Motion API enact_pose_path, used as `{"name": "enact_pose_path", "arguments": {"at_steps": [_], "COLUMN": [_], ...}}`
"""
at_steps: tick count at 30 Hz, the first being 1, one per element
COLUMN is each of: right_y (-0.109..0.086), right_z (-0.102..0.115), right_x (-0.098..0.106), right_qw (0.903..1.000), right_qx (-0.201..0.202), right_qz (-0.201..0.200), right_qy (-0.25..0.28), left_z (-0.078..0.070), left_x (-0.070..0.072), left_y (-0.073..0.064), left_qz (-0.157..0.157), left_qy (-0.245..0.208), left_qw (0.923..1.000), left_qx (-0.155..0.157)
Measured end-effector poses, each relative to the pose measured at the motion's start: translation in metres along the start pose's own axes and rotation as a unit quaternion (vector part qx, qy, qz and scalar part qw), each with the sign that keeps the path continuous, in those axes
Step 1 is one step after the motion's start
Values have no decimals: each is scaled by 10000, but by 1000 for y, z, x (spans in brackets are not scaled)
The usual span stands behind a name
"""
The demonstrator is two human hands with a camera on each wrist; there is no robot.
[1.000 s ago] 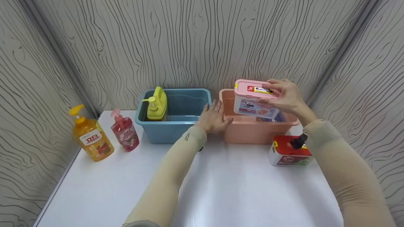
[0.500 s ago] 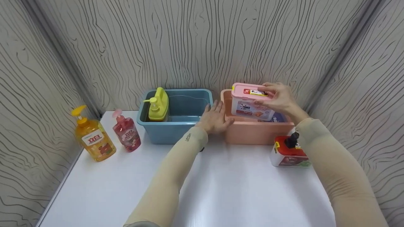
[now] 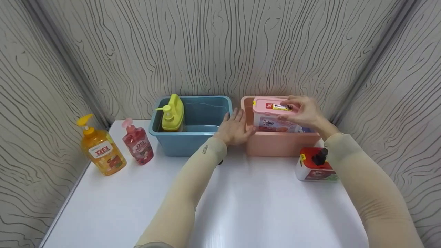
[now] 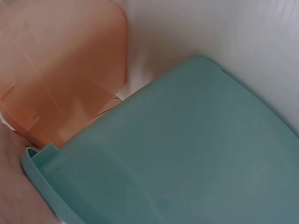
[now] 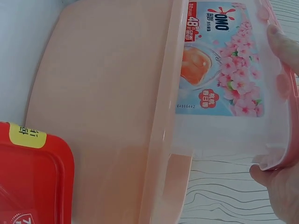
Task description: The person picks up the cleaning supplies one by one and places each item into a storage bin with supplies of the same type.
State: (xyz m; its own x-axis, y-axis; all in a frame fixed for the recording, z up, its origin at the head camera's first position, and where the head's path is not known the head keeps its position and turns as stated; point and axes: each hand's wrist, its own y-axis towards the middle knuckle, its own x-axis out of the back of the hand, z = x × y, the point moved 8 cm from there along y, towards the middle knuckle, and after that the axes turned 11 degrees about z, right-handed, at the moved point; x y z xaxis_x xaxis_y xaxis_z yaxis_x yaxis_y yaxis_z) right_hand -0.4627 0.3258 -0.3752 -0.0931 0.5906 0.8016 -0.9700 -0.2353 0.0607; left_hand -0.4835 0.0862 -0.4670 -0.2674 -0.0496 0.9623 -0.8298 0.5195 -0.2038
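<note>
My right hand grips a laundry capsule box by its pink lid. The box is upright, its lower part down inside the pink bin. In the right wrist view, the box's flowered label shows past the bin's rim, with fingers at the lid. My left hand lies with straight fingers at the gap between the pink bin and the blue bin. A yellow pump bottle stands in the blue bin's left end. Part of a blue-purple item shows behind the capsule box.
A red-lidded white box stands before the pink bin, partly behind my right sleeve. Left of the blue bin are a pink pump bottle and an orange pump bottle. A patterned wall stands behind the bins.
My right hand has lowered the capsule box, slightly leftward, into the pink bin; its lower part has gone behind the front rim. My left hand has stayed at the gap between the bins.
</note>
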Motion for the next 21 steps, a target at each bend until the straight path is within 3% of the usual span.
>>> {"name": "enact_pose_path", "arguments": {"at_steps": [6,16,21], "right_y": [-4,-5,-5], "right_z": [0,10,10], "right_x": [0,5,3], "right_qw": [9997,9887,9842], "right_qx": [-36,74,73], "right_qz": [202,525,528], "right_qy": [-93,-1401,-1690], "left_z": [0,1,0], "left_x": [1,4,1], "left_y": [-1,0,0], "left_qz": [-28,28,37], "left_qy": [-45,-35,-42], "left_qw": [10000,10000,10000], "left_qx": [-30,-2,-34]}}
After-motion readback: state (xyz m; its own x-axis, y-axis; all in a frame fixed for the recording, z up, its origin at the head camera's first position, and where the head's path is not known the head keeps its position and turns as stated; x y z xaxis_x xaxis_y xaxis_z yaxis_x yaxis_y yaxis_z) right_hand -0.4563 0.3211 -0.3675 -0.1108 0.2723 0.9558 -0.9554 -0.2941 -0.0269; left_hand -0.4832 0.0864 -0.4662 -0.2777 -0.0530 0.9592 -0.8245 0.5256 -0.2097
